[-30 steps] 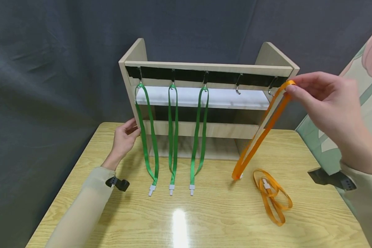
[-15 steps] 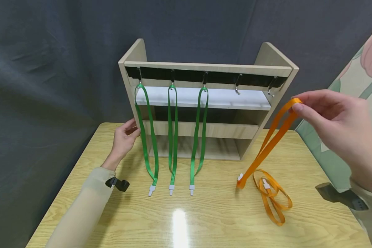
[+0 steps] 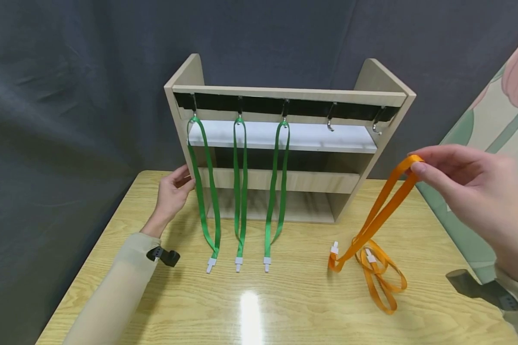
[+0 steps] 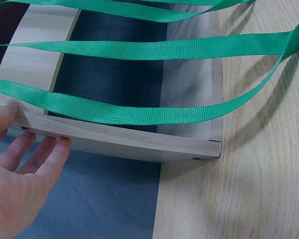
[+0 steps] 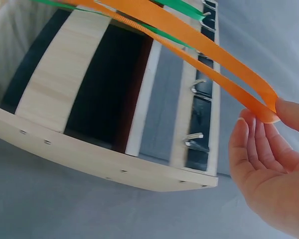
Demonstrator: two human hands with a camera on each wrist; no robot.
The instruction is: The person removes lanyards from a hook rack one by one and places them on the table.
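My right hand [image 3: 479, 191] pinches the top of an orange lanyard [image 3: 388, 207] between thumb and fingers, to the right of a wooden shelf unit [image 3: 319, 182]. The lanyard slants down left, and its white clip [image 3: 334, 247] is at the table. In the right wrist view the orange lanyard [image 5: 204, 42] stretches across the shelf front. With my left hand [image 3: 172, 194] I grip the unit's left side panel, thumb at the front edge and fingers outside. Three green lanyards [image 3: 216, 211] hang from the left hooks. Two bare hooks [image 3: 330, 122] are on the right.
Another orange lanyard [image 3: 374, 294] lies loosely looped on the wood-grain table [image 3: 190, 306], right of the unit. A dark cloth [image 3: 90, 72] covers the wall behind. At the right a patterned pink and green surface [image 3: 507, 115] borders the table.
My right hand has moved down and slightly right, away from the unit, carrying the orange lanyard. The lanyard's lower end has sunk to the table. My left hand stays in place.
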